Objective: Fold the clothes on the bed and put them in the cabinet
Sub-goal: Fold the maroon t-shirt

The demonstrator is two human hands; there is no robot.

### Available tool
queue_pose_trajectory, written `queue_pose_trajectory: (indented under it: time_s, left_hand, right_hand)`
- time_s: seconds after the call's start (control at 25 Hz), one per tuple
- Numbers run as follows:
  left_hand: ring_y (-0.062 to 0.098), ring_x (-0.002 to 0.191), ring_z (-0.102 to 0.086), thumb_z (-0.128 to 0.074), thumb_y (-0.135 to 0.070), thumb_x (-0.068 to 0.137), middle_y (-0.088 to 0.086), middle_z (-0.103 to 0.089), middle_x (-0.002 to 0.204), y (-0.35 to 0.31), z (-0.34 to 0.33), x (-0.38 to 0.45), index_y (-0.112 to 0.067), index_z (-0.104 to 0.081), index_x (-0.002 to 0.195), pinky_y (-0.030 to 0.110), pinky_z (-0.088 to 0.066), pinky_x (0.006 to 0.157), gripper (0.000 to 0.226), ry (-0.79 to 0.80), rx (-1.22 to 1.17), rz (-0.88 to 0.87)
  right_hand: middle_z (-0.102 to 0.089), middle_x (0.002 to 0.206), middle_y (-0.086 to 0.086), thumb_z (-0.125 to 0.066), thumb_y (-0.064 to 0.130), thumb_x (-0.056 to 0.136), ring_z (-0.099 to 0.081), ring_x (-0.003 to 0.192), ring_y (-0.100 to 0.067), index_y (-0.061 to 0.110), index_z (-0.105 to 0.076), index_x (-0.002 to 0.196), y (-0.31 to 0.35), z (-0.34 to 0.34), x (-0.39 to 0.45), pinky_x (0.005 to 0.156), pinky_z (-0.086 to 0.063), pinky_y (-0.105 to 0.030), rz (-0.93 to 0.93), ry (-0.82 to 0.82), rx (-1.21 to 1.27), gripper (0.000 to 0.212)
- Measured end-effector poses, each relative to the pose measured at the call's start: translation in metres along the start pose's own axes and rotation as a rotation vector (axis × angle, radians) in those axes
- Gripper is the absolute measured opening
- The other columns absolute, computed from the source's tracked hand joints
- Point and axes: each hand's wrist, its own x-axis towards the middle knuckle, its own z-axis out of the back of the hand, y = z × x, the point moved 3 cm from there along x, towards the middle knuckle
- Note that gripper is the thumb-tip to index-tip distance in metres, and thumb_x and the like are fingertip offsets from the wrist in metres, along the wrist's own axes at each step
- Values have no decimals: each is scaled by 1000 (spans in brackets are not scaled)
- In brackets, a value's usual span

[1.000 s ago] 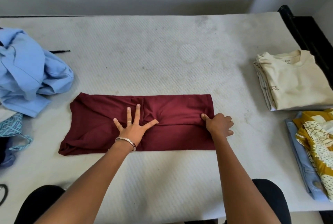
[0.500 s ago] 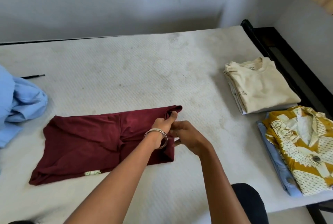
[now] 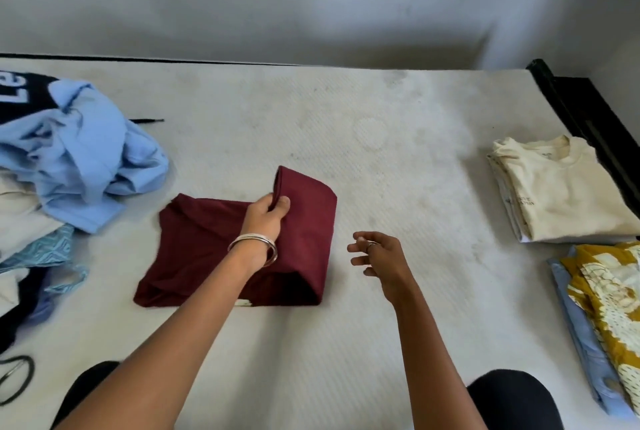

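Note:
A maroon garment (image 3: 201,249) lies on the white mattress (image 3: 346,159), its right part doubled over toward the left. My left hand (image 3: 265,221), with a bangle on the wrist, pinches the raised far edge of that folded flap. My right hand (image 3: 379,256) hovers just right of the garment with fingers loosely spread, holding nothing. A pile of unfolded clothes, topped by a light blue shirt (image 3: 79,159), sits at the left. A folded cream T-shirt (image 3: 561,194) and a folded yellow patterned shirt (image 3: 609,308) on a blue one lie at the right.
A black bed frame (image 3: 585,124) runs along the right edge. The grey wall (image 3: 311,3) stands behind the mattress. A black loop of cord (image 3: 17,377) lies at the lower left. My dark-clad knees (image 3: 512,398) are at the bottom.
The garment's right end has been carried leftward over the rest, halving its width. My right hand let go of the cloth and drew back to the right. My left hand went from flat to pinching.

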Motion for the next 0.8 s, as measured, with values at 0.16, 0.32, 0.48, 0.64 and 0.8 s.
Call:
queue_pose_trajectory:
  time_s: [0.16,0.32,0.48,0.64,0.8]
  left_hand:
    - [12,88,-62,-57,-12,95,0,-68,98,12,129,18,-8,-66,109,27,-49,87,16,-207,32,-69]
    - [24,107,-63,-61,-18,93,3,-68,111,82,233,32,-15,-66,119,36,-47,98,27,-295,297,131]
    - [22,106,-65,-61,-13,92,0,-70,111,108,244,38,-20,-67,118,41,-48,100,27,-321,148,113]
    - [20,114,-61,-60,-13,92,0,-66,121,104,250,34,-24,-59,130,33,-44,104,39,-323,163,73]
    - [42,103,-57,-68,-6,81,19,-57,120,98,242,16,-15,-51,135,47,-47,85,58,-492,932,64]
  right_hand:
    - [-73,93,-10,-51,19,100,-64,68,-16,11,-67,103,4,-75,7,59,-43,-28,29,38,-71,18]
    - [-70,94,-8,-55,37,98,-67,80,-19,12,-63,109,-14,-145,17,72,-56,-40,97,28,-339,28]
    - [-67,101,-9,-52,44,99,-63,97,-23,6,-56,126,-18,-167,21,86,-48,-33,161,-76,-498,47]
    - [-65,95,-1,-55,47,96,-62,94,-19,8,-59,122,-19,-172,26,85,-48,-33,168,-63,-548,47]
    - [-67,107,-3,-67,53,86,-64,101,-22,13,-60,118,-23,-180,39,94,-51,-42,93,-39,-454,52]
